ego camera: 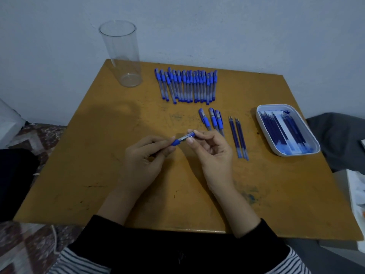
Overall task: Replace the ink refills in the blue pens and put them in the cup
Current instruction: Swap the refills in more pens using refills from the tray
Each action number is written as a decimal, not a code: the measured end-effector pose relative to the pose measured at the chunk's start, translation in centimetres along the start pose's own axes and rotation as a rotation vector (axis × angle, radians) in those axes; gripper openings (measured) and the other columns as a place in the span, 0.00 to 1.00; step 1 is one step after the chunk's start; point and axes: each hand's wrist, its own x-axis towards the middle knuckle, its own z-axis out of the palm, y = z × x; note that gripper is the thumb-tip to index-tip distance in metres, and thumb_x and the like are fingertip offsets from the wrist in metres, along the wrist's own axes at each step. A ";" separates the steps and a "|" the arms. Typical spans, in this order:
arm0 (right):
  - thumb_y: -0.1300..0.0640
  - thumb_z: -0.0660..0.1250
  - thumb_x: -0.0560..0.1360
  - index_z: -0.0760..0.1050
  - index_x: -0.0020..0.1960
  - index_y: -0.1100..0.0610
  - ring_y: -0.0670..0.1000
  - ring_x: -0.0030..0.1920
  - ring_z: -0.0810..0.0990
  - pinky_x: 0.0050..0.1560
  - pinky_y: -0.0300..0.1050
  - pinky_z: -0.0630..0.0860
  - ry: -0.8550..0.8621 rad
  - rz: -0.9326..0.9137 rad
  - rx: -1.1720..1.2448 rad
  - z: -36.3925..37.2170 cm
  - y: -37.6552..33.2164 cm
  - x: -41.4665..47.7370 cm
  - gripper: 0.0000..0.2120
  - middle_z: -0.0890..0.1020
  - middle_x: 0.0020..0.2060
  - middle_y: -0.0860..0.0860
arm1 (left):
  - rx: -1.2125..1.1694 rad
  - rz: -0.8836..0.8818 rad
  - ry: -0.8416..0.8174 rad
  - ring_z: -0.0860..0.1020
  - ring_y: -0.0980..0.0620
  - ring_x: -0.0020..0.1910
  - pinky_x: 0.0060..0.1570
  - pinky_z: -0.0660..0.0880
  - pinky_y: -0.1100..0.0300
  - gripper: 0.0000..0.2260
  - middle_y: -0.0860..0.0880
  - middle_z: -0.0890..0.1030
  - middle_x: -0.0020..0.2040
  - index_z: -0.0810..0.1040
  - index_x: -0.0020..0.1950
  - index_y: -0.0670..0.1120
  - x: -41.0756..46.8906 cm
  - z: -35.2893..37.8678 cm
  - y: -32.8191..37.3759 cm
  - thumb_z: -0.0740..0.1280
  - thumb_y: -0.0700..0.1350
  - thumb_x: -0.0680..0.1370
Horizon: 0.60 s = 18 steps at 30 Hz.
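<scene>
- While both hands meet above the middle of the table (98,175), we see one blue pen (182,139) held btw them, lifted off the wood and tilted, its right end a little higher.
- L hand (142,155): fingers curled; thumb and fingertips pinch the pen at its blue grip end.
- R hand (213,153): thumb and forefinger pinch the other end of the same pen; the other fingers are bent loosely.
- The cup (121,54) is clear and upright, at the far left corner of the table, well apart from the hands.
- A row of pens (186,87) lies side by side near the far edge, to the right of the cup.
- Just beyond the R hand we see three pens (212,120), close to its fingers.
- Right of that hand, two loose refills (239,137) lie side by side.
- A white tray (262,133) sits at the right edge w/ more refills (280,129) in it; its floor has blue ink marks.
</scene>
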 end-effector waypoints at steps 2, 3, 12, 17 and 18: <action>0.73 0.69 0.73 0.77 0.51 0.65 0.48 0.50 0.84 0.52 0.40 0.80 -0.005 0.016 0.003 -0.2 -0.4 0.5 0.09 0.85 0.46 0.51 | -0.022 -0.032 -0.053 0.81 0.57 0.46 0.45 0.74 0.68 0.11 0.53 0.84 0.50 0.84 0.60 0.43 0.5 -0.1 -0.1 0.72 0.42 0.78; 0.72 0.70 0.73 0.77 0.50 0.65 0.48 0.49 0.85 0.52 0.40 0.80 -0.005 0.026 -0.006 -0.3 -0.6 1.0 0.08 0.85 0.45 0.51 | -0.038 -0.050 -0.084 0.81 0.59 0.48 0.47 0.74 0.69 0.12 0.55 0.84 0.51 0.83 0.61 0.44 1.0 -0.1 -0.1 0.71 0.43 0.78; 0.64 0.71 0.75 0.79 0.46 0.57 0.46 0.43 0.83 0.47 0.38 0.78 -0.203 0.205 -0.330 -4.3 -2.7 9.8 0.04 0.84 0.41 0.53 | 0.241 -0.184 -0.288 0.67 0.62 0.72 0.69 0.58 0.74 0.18 0.54 0.74 0.72 0.77 0.72 0.50 5.5 1.1 -2.4 0.61 0.54 0.84; 0.63 0.73 0.74 0.80 0.45 0.56 0.46 0.38 0.83 0.46 0.43 0.80 -0.352 0.246 -0.515 -4.9 -1.9 13.8 0.04 0.85 0.37 0.51 | 0.437 -0.227 -0.444 0.55 0.51 0.81 0.76 0.50 0.57 0.24 0.52 0.62 0.81 0.66 0.79 0.51 7.8 3.1 -3.0 0.61 0.54 0.84; 0.62 0.74 0.73 0.81 0.44 0.55 0.48 0.39 0.83 0.48 0.47 0.81 -0.361 0.249 -0.552 -4.8 -1.7 14.3 0.03 0.85 0.38 0.54 | 0.440 -0.234 -0.445 0.55 0.51 0.81 0.77 0.49 0.56 0.24 0.52 0.62 0.81 0.66 0.79 0.51 8.0 3.4 -3.0 0.61 0.55 0.83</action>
